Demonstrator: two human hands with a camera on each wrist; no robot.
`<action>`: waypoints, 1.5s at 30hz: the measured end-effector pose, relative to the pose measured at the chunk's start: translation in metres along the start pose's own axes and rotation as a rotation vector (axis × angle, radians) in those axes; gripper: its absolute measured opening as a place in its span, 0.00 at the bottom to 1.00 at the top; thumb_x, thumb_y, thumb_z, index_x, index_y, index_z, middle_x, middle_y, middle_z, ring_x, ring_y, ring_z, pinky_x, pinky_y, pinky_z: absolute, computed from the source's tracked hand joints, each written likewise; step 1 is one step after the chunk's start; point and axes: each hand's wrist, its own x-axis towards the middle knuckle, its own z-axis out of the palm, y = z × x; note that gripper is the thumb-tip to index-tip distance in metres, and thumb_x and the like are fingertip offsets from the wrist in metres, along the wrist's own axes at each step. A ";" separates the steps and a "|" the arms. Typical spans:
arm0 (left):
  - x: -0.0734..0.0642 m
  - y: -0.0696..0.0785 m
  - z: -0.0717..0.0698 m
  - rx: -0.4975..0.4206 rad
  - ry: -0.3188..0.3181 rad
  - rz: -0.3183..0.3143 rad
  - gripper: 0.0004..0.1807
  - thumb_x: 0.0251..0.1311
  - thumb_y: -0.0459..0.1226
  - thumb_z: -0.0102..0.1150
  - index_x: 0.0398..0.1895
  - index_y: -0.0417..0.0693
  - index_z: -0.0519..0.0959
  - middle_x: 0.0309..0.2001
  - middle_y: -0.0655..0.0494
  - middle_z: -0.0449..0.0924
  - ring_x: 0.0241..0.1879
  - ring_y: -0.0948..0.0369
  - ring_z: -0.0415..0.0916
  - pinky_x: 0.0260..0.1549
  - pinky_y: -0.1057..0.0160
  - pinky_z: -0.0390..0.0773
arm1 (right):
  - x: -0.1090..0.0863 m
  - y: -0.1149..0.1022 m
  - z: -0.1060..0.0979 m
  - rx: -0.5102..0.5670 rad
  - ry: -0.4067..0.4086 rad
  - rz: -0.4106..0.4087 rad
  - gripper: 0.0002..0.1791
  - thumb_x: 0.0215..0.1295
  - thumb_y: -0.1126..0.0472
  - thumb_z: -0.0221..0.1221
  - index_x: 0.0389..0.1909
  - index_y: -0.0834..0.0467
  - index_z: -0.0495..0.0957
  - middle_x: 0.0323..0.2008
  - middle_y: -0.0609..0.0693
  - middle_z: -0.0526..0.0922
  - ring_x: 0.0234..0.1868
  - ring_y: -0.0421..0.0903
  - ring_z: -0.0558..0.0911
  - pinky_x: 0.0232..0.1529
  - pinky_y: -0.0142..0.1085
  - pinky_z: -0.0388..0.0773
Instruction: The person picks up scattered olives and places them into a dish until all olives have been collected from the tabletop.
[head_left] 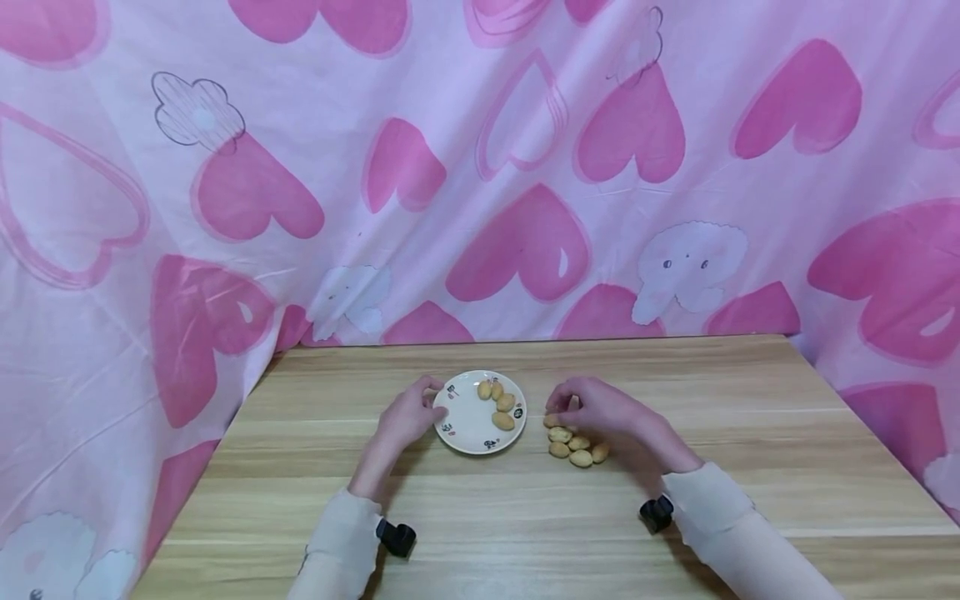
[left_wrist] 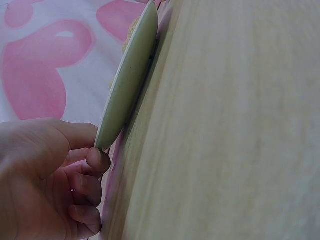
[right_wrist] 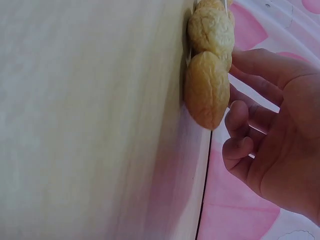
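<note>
A round white plate point(head_left: 468, 423) with small printed figures lies left of centre on the table. My left hand point(head_left: 407, 412) pinches its left rim between thumb and fingers; the left wrist view shows the plate point(left_wrist: 127, 82) edge-on in the grip of that hand point(left_wrist: 47, 175). Several tan oval pieces with wrinkled skins point(head_left: 503, 420) rest on the plate's right half. To the right, my right hand point(head_left: 596, 406) has its thumb and fingertips around one tan oval piece point(head_left: 553, 420) at the back of a loose group point(head_left: 581, 458). In the right wrist view, nearer pieces point(right_wrist: 207, 90) hide the fingertips of that hand point(right_wrist: 280, 130).
The wood-grain table point(head_left: 495, 533) ends at the back against a pink curtain point(head_left: 525, 250) printed with hearts. Each wrist wears a small black camera, the left camera point(head_left: 396, 538) and the right camera point(head_left: 656, 514), close over the tabletop.
</note>
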 end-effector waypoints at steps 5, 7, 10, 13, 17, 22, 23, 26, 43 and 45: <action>-0.001 0.000 -0.001 0.000 -0.002 -0.002 0.25 0.57 0.40 0.66 0.59 0.53 0.76 0.36 0.53 0.84 0.35 0.58 0.78 0.38 0.56 0.73 | -0.001 0.002 0.001 -0.001 -0.013 0.012 0.06 0.67 0.56 0.62 0.42 0.49 0.85 0.34 0.43 0.83 0.36 0.42 0.78 0.38 0.34 0.76; -0.001 -0.001 -0.001 0.005 -0.001 -0.003 0.24 0.57 0.40 0.66 0.59 0.53 0.76 0.36 0.53 0.84 0.35 0.58 0.78 0.38 0.57 0.73 | -0.001 0.003 0.001 0.006 -0.014 0.021 0.06 0.67 0.57 0.62 0.42 0.49 0.85 0.33 0.42 0.83 0.35 0.42 0.78 0.38 0.34 0.76; 0.000 -0.002 0.000 0.006 -0.002 -0.004 0.24 0.57 0.40 0.66 0.59 0.53 0.76 0.39 0.52 0.85 0.37 0.57 0.79 0.40 0.55 0.73 | -0.001 0.004 0.002 0.018 -0.009 0.024 0.06 0.67 0.59 0.61 0.42 0.50 0.85 0.33 0.43 0.82 0.35 0.43 0.78 0.37 0.34 0.77; 0.000 -0.003 0.001 0.007 -0.004 0.005 0.24 0.58 0.40 0.66 0.59 0.52 0.76 0.39 0.52 0.85 0.38 0.57 0.80 0.40 0.53 0.74 | -0.001 0.003 0.003 0.021 0.000 0.031 0.07 0.67 0.60 0.61 0.42 0.51 0.85 0.34 0.44 0.82 0.35 0.43 0.78 0.37 0.34 0.77; 0.000 -0.003 0.002 0.009 -0.003 0.008 0.24 0.58 0.39 0.65 0.59 0.52 0.76 0.36 0.53 0.84 0.35 0.59 0.78 0.37 0.57 0.72 | -0.001 0.001 0.002 0.013 0.012 0.037 0.08 0.66 0.61 0.60 0.43 0.51 0.85 0.34 0.43 0.83 0.34 0.42 0.78 0.38 0.34 0.76; -0.001 -0.002 0.001 -0.005 -0.007 -0.003 0.25 0.58 0.40 0.65 0.60 0.53 0.75 0.36 0.54 0.84 0.34 0.59 0.77 0.37 0.58 0.72 | -0.001 -0.004 0.002 0.014 0.029 0.044 0.07 0.66 0.60 0.61 0.43 0.49 0.85 0.33 0.43 0.83 0.34 0.42 0.78 0.39 0.35 0.77; -0.001 -0.001 0.000 -0.009 -0.009 -0.006 0.25 0.58 0.40 0.65 0.60 0.53 0.75 0.37 0.54 0.84 0.34 0.58 0.77 0.37 0.57 0.72 | -0.001 -0.005 0.002 0.015 0.030 0.042 0.07 0.66 0.60 0.61 0.43 0.50 0.85 0.33 0.43 0.83 0.34 0.42 0.78 0.38 0.36 0.77; -0.001 -0.001 0.000 -0.008 -0.010 -0.007 0.25 0.58 0.40 0.65 0.60 0.53 0.75 0.39 0.53 0.85 0.37 0.58 0.79 0.40 0.55 0.73 | 0.001 -0.008 0.001 0.009 0.038 0.038 0.08 0.66 0.60 0.61 0.43 0.49 0.85 0.33 0.42 0.83 0.34 0.42 0.78 0.38 0.36 0.78; 0.002 -0.002 0.001 -0.006 -0.009 -0.003 0.24 0.58 0.40 0.66 0.60 0.52 0.75 0.41 0.51 0.85 0.40 0.57 0.80 0.44 0.52 0.74 | 0.013 -0.022 0.002 -0.062 0.067 -0.020 0.08 0.64 0.59 0.62 0.43 0.49 0.86 0.32 0.40 0.82 0.30 0.40 0.77 0.33 0.35 0.76; 0.002 -0.003 0.001 -0.007 -0.008 -0.003 0.24 0.58 0.40 0.66 0.60 0.53 0.75 0.41 0.52 0.85 0.40 0.56 0.80 0.45 0.51 0.74 | 0.014 -0.024 0.003 -0.060 0.063 -0.031 0.08 0.64 0.59 0.63 0.43 0.49 0.86 0.32 0.39 0.82 0.30 0.40 0.77 0.33 0.35 0.76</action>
